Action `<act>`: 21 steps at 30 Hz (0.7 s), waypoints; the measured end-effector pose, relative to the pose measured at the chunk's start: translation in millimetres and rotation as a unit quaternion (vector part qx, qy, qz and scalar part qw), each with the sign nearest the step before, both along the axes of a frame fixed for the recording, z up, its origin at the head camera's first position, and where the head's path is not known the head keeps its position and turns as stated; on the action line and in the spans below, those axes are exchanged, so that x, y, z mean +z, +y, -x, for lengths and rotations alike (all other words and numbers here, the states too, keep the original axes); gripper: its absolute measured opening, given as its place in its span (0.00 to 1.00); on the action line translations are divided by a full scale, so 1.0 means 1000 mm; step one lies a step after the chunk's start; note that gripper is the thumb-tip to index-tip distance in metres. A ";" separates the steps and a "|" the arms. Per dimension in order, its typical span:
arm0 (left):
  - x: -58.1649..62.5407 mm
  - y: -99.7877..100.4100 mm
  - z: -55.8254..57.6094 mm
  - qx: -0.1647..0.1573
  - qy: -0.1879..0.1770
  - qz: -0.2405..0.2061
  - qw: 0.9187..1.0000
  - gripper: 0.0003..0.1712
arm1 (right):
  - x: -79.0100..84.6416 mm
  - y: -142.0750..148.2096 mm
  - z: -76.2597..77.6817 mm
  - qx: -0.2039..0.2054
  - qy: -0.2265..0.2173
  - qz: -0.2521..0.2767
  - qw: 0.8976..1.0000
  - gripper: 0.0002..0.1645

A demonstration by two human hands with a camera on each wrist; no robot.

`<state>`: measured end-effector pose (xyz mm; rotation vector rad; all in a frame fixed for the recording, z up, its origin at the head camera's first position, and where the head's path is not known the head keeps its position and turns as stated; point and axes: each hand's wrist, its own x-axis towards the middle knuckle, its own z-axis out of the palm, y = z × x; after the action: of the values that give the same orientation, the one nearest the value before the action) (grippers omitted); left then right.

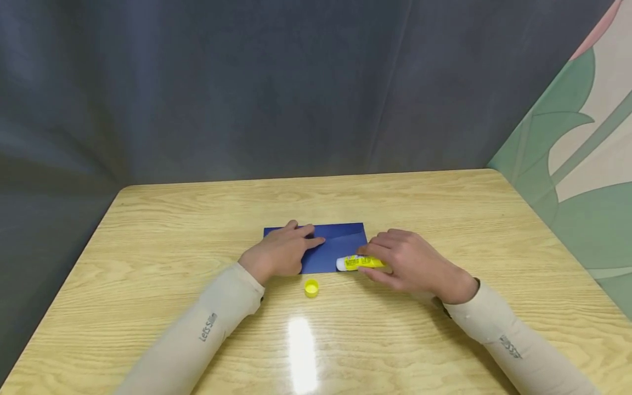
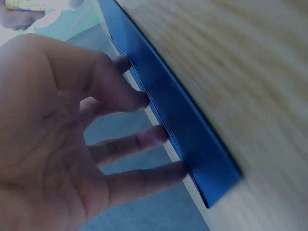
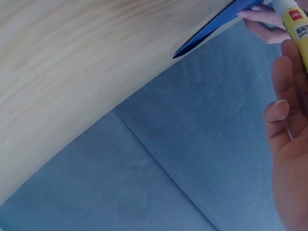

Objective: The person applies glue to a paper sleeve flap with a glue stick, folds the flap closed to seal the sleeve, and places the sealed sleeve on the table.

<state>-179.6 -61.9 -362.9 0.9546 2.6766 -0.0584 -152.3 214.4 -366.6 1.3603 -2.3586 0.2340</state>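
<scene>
A dark blue envelope (image 1: pixel 323 257) with a flap crease lies on the table in the head view. My left hand (image 1: pixel 282 253) rests on its left part, fingers spread; the left wrist view shows the fingertips touching the envelope (image 2: pixel 168 108). Between thumb and fingers, my right hand (image 1: pixel 410 262) holds a yellow glue stick (image 1: pixel 362 263) by its rear part. Its white end points left, over the envelope's lower right. Part of the same glue stick (image 3: pixel 299 30) shows at the top corner of the right wrist view. The yellow cap (image 1: pixel 311 288) sits just below the envelope.
The wood-grain table (image 1: pixel 197 214) has rounded far corners. Behind it hangs a dark grey-blue curtain (image 1: pixel 257 93). A wall with a green leaf pattern (image 1: pixel 592 181) stands along the right side.
</scene>
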 end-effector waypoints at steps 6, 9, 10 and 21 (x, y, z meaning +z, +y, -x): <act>0.004 0.009 0.004 0.003 -0.011 0.030 0.999 0.34 | 0.000 0.002 -0.001 0.001 0.005 0.004 1.000 0.19; 0.007 0.008 0.004 0.008 -0.028 0.018 0.999 0.34 | 0.000 0.003 -0.001 0.002 0.006 0.005 1.000 0.19; 0.008 0.007 0.004 0.009 -0.033 0.013 0.999 0.33 | 0.000 0.003 -0.001 0.002 0.005 0.006 1.000 0.19; 0.006 -0.003 0.001 0.017 -0.035 -0.022 0.999 0.30 | -0.001 0.002 0.002 0.002 -0.001 0.015 1.000 0.19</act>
<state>-181.0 -64.9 -356.9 0.9064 2.6391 0.0414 -154.0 216.0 -368.1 1.3515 -2.3448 0.2695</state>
